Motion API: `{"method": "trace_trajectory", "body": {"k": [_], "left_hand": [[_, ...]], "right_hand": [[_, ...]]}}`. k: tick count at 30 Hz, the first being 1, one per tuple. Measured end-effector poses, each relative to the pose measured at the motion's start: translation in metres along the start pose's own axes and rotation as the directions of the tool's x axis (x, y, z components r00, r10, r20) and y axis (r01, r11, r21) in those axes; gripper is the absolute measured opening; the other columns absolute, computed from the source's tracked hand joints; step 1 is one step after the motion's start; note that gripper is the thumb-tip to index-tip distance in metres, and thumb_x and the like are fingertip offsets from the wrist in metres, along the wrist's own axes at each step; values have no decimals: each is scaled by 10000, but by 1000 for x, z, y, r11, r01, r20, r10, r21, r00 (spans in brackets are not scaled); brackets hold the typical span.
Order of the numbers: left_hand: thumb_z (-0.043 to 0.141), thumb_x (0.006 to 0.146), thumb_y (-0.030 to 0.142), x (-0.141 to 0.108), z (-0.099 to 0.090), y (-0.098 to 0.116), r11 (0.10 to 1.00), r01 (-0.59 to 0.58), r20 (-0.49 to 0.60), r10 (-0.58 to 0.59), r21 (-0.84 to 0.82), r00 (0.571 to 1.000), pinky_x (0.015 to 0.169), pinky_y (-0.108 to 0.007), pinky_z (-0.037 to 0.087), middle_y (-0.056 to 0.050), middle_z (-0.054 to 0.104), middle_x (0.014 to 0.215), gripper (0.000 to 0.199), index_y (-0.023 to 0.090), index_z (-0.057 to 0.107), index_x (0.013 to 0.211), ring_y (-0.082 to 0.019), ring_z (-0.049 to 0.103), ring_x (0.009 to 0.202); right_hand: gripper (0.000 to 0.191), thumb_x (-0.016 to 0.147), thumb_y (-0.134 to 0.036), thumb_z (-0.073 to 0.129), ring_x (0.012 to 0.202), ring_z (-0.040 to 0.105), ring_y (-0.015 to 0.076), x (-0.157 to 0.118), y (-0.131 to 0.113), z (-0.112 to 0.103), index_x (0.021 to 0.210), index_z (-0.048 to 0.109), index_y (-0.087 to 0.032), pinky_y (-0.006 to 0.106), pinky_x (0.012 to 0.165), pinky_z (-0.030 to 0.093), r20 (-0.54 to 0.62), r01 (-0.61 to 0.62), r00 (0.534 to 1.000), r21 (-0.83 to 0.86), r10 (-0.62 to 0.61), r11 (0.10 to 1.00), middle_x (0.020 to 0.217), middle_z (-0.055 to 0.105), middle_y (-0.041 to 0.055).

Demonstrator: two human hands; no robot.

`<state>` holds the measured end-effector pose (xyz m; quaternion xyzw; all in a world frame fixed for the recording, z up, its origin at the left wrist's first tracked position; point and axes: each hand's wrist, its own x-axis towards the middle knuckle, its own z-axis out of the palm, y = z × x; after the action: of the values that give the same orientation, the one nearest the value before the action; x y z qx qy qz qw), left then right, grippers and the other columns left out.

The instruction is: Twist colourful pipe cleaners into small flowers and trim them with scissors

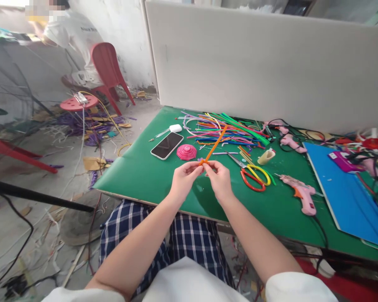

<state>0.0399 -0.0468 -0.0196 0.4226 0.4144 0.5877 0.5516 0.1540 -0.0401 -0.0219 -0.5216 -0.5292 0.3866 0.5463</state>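
Observation:
Both hands meet over the front part of the green table (138,163). My left hand (185,176) pinches the lower end of an orange pipe cleaner (216,144). From the other side my right hand (219,178) grips the same end, thumbs close together. Its long part slants up and to the right; the bit between my fingertips is partly hidden. A pink coiled round piece (186,152) lies just beyond my left hand. Scissors (253,176) with red and yellow handles rest to the right of my right hand.
A pile of coloured pipe cleaners (227,130) lies at the back. A phone (166,145) and white earbud case (175,128) sit left. A pink glue gun (300,193) with its cord and a blue board (346,188) are right. A person (77,37) sits far left.

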Motion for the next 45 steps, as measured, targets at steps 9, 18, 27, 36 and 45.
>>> {"method": "trace_trajectory", "body": {"k": [9,18,27,36,45], "left_hand": [[717,626,345,-37,0,-9,996,85,-19,-85,8,996,687,-300,504,-45,683,696,267,126,668,771,-150,627,651],[589,747,366,-53,13,-12,952,-32,30,24,305,999,602,-237,456,-20,636,788,199,173,597,797,-143,592,718],[545,779,366,-58,16,-19,966,6,80,-27,257,996,593,-230,457,-13,600,789,184,183,538,802,-163,611,786],[569,753,343,-52,8,-27,969,48,52,-63,241,997,570,-227,455,-9,594,745,173,172,554,770,-139,586,718],[636,696,330,-52,11,-15,977,196,58,-201,81,978,541,-205,447,-23,636,693,202,142,569,731,-137,622,687]], "right_hand": [[266,744,-396,575,669,610,169,-43,2,-15,828,664,-159,289,624,481,37,-52,998,-39,53,998,764,684,51],[245,719,-403,610,770,635,192,-53,-10,-41,806,663,-181,305,693,495,107,7,994,-152,10,988,828,685,53],[176,727,-356,606,704,644,190,-55,-9,-44,762,667,-195,326,693,502,96,-32,994,-179,50,983,776,699,41],[179,781,-338,553,769,613,203,-58,6,-36,753,671,-206,352,752,467,71,114,993,-313,-97,943,786,686,60],[234,708,-402,618,702,643,177,-59,13,-41,771,664,-181,310,692,499,18,-128,992,30,128,991,746,700,35]]}}
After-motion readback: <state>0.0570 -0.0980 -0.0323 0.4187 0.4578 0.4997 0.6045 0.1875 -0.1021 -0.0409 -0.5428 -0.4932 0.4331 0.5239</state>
